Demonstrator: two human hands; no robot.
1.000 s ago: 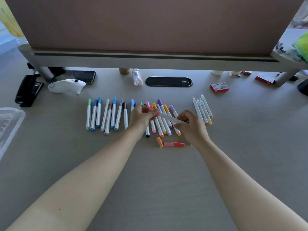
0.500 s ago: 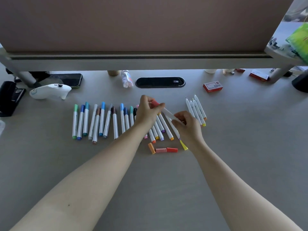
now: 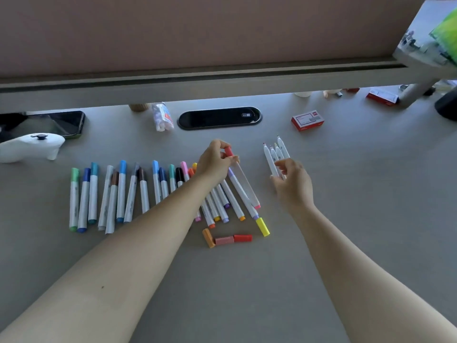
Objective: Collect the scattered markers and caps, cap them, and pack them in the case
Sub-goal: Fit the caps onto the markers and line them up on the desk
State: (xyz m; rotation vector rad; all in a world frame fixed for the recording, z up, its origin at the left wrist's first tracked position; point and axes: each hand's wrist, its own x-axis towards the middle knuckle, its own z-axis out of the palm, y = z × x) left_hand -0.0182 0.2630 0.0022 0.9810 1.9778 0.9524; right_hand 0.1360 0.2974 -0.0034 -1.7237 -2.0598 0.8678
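2 hands: left hand [image 3: 215,160] pinches red-capped marker [image 3: 241,177]; right hand [image 3: 291,180], seemingly loose-fingered, touches uncapped markers [image 3: 273,157].

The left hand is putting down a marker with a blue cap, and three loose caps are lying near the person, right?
Not quite. The cap on the marker in the left hand is red, not blue, as the head view shows. The three loose caps near the person are really there: orange, pink and red.

The right hand [image 3: 291,180] let go of the red-capped marker [image 3: 243,180] and reached right to the uncapped markers [image 3: 275,157]; the left hand [image 3: 216,160] kept the marker.
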